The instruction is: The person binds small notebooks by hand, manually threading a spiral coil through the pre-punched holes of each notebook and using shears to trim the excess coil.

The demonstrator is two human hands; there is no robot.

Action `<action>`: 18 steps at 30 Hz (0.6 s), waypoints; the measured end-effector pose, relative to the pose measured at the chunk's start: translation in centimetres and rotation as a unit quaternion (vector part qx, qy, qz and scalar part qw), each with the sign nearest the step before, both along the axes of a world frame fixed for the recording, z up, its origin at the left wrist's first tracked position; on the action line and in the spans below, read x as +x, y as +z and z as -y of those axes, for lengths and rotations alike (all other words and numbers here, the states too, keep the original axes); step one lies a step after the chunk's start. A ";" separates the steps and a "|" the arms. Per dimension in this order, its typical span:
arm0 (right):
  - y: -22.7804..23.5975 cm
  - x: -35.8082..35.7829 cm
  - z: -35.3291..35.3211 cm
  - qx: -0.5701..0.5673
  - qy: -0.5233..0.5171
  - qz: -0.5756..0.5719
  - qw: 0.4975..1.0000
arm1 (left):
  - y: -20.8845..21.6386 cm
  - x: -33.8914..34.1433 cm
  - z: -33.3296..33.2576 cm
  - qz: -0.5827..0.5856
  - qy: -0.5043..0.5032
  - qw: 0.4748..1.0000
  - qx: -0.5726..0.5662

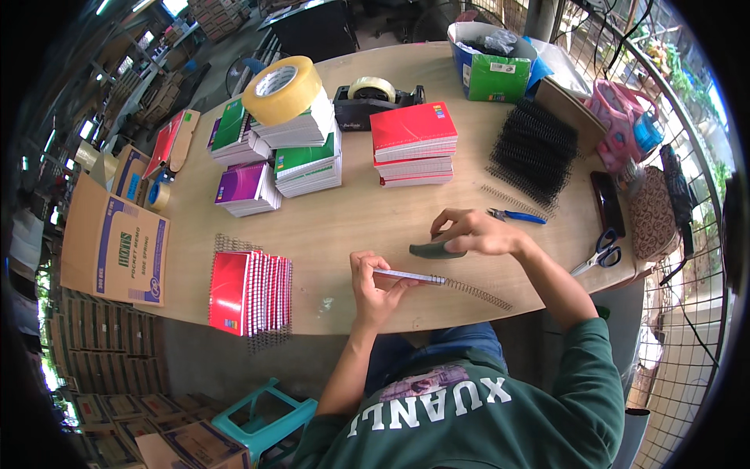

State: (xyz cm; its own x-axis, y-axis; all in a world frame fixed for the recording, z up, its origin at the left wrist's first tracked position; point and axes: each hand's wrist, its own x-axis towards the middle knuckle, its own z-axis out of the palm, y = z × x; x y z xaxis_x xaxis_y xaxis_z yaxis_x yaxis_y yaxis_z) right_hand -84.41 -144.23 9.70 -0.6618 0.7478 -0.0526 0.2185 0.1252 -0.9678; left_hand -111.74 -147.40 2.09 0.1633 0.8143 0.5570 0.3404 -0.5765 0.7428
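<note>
The notebook (414, 277), over the table's (344, 227) near side, is pinched edge-on in the left hand (373, 288), presumably keeping its protruding wire coil (476, 291) unobstructed. The right hand (478, 233) grips an unidentified dark green object (436, 249). At the far edge, an open container (467, 33) holds crumpled translucent plastic (500, 41)

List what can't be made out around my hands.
In the head view:
Booklet in the left hand: covers hidden, seen nearly edge-on.
Dark green object: exact kind unclear, partly covered by the right hand.
Black coils: overlapping, too fine to count.
</note>
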 end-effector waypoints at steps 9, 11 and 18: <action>-2.0 0.3 0.7 -0.130 0.021 -0.287 0.949 | 0.0 0.6 0.0 0.016 0.001 1.000 -0.006; -0.9 0.3 0.8 0.001 0.003 -0.042 0.999 | -0.1 0.8 0.2 0.022 -0.001 1.000 -0.013; 0.3 -1.4 0.7 0.081 -0.043 0.162 0.983 | -0.1 0.9 0.1 0.018 -0.010 1.000 -0.006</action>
State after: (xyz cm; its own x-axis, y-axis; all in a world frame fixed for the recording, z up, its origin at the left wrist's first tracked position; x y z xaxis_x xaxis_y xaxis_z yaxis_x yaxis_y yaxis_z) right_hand -85.80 -144.91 9.98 -0.5636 0.8164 -0.1259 0.5277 0.2387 -0.8152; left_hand -110.89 -147.52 1.95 0.1593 0.8173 0.5537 0.3018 -0.5743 0.7610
